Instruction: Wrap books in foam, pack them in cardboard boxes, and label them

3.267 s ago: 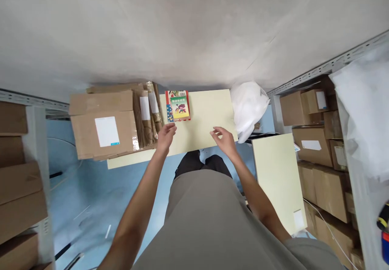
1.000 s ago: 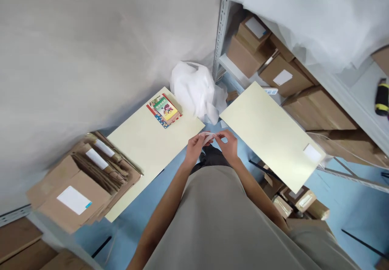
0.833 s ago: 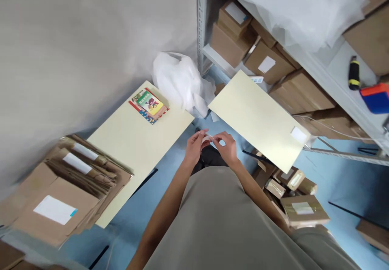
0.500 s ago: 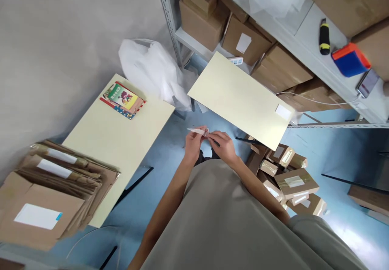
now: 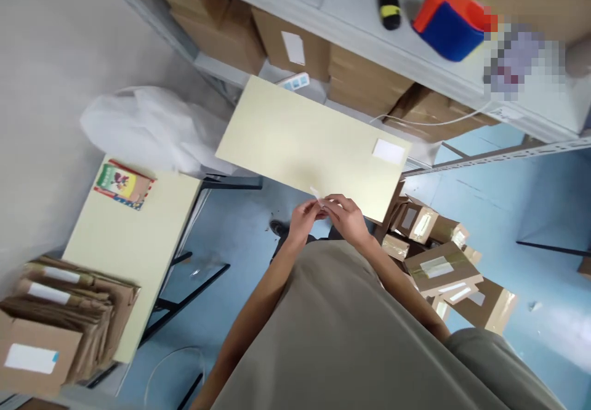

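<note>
Item: small white paper strip (image 5: 316, 192), clamped between fingers of left hand (image 5: 305, 217) and right hand (image 5: 349, 218), over near edge of pale-yellow rectangular desk (image 5: 286, 139).

A: How many views?
B: 1, worn on the head, looking steeply down the person's own front.
A: How near?
B: Close: the grey shirt (image 5: 332, 336) fills the bottom, the left hand (image 5: 305, 216) and right hand (image 5: 349, 220) meet on a white slip (image 5: 316, 193) mid-frame.
A: And beyond?
B: It faces a pale table (image 5: 295, 145); a grey shelf (image 5: 341, 10) runs tilted along the top edge.
</note>
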Action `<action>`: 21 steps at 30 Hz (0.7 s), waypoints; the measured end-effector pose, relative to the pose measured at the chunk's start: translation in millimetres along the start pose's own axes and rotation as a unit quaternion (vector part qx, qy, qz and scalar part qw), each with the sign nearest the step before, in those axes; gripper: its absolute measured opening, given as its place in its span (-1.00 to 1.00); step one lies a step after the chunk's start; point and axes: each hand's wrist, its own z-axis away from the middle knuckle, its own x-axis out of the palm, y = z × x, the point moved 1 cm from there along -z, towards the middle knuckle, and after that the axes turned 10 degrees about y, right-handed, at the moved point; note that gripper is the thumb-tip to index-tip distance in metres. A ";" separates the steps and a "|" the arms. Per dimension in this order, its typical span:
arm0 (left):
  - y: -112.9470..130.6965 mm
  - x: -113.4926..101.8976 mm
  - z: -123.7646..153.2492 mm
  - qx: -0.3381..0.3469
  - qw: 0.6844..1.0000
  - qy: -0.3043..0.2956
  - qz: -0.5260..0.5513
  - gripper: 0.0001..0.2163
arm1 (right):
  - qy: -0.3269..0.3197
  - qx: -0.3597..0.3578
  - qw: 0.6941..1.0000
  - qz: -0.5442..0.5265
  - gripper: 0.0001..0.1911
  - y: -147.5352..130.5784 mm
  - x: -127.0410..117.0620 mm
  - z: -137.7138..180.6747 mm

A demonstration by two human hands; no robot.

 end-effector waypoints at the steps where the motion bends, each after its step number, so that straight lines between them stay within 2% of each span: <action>1: -4.8 24.2 -3.3 -0.001 1.000 -0.012 -0.016 -0.59 | 0.001 0.004 1.000 0.000 -0.64 18.4 -18.5 6.4; 4: -20.0 91.7 -10.5 0.013 0.996 -0.066 -0.067 -0.59 | 0.035 0.045 0.998 -0.004 -0.63 67.5 -65.5 29.0; 7: -34.3 147.5 -13.2 0.033 0.977 -0.130 -0.168 -0.63 | 0.073 0.102 0.992 -0.005 -0.64 109.5 -98.6 53.5; 11: -44.4 201.0 -11.3 0.090 0.909 -0.209 -0.349 -0.72 | 0.093 0.179 0.979 0.017 -0.67 170.4 -125.5 83.2; 13: -46.1 218.3 -9.3 0.096 0.879 -0.239 -0.402 -0.71 | 0.105 0.230 0.966 0.047 -0.71 205.3 -132.2 94.4; 16: -45.8 230.6 -7.8 0.102 0.856 -0.247 -0.443 -0.66 | 0.106 0.318 0.937 0.096 -0.74 257.1 -133.9 102.5; 18: -43.9 229.7 -8.4 0.107 0.851 -0.244 -0.453 -0.66 | 0.082 0.363 0.919 0.127 -0.72 286.9 -131.0 101.2; 21: -37.9 216.5 -10.7 0.100 0.858 -0.220 -0.453 -0.67 | 0.021 0.407 0.897 0.172 -0.64 321.5 -125.5 93.2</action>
